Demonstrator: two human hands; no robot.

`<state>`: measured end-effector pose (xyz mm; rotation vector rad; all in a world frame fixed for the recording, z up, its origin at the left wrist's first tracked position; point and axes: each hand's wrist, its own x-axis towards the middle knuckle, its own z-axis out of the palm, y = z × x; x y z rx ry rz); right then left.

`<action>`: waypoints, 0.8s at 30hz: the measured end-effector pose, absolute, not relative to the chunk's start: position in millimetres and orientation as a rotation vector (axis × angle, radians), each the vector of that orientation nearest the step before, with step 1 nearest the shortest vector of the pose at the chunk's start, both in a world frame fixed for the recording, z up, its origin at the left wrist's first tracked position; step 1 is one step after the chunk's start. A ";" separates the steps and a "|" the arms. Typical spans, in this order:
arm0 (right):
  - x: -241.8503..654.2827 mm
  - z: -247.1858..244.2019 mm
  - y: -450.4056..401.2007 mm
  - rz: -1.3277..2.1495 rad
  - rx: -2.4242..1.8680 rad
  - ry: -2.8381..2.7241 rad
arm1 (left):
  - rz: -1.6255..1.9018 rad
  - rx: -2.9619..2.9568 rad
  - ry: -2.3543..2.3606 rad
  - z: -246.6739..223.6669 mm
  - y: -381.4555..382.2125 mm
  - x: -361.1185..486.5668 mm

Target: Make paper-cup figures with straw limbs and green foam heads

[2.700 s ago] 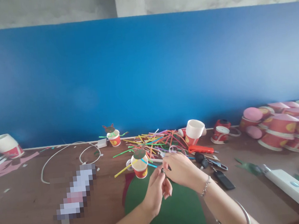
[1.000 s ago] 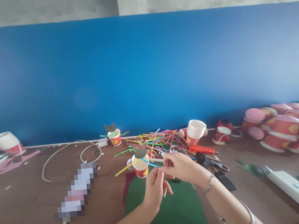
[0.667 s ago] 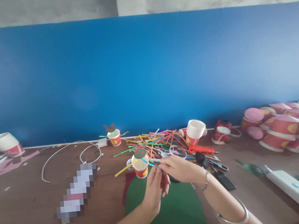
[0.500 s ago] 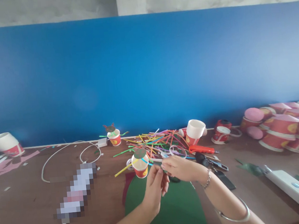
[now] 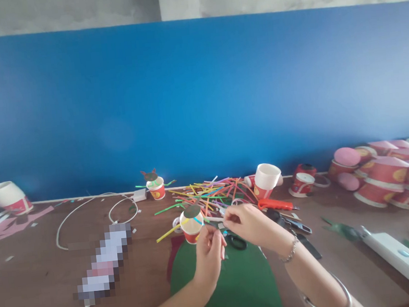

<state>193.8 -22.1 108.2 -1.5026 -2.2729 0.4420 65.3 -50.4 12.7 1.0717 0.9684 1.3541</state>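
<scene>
Above a round green sheet [image 5: 234,281], my left hand [image 5: 208,252] is closed, fingertips curled together; anything in them is too small or hidden to name. Just to its right, my right hand [image 5: 245,224] makes a pinch, and what it holds I cannot make out. A small whitish scrap [image 5: 221,225] shows between the two hands. Beyond my left hand stands a red and white paper cup [image 5: 193,236] with a dark green disc [image 5: 192,212] at its rim. A yellow strip [image 5: 165,233] sticks out to the cup's left. Black scissor handles [image 5: 237,241] lie below my right hand.
Colourful strips [image 5: 208,194] lie heaped behind the cup. Nearby are a taller paper cup [image 5: 267,181], an orange cutter [image 5: 276,205] and keys [image 5: 298,224]. A power strip [image 5: 402,255] and stacked pink-topped cups [image 5: 383,175] are at right. A blurred-out phone-like object [image 5: 104,262] lies left.
My hands have drawn apart: the right moved slightly right, the left slightly down and left. The scissor handles and whitish scrap between them now show more.
</scene>
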 end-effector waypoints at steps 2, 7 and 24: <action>191.0 107.9 -25.8 0.396 -1.534 -2.308 | 1.361 1.111 0.959 10.5 -50.7 65.7; 182.8 107.2 -29.3 0.309 -1.653 -2.363 | 1.367 1.152 0.945 6.1 -51.0 66.4; 185.4 107.2 -27.4 0.344 -1.619 -2.452 | 1.324 1.313 0.941 6.8 -57.3 64.1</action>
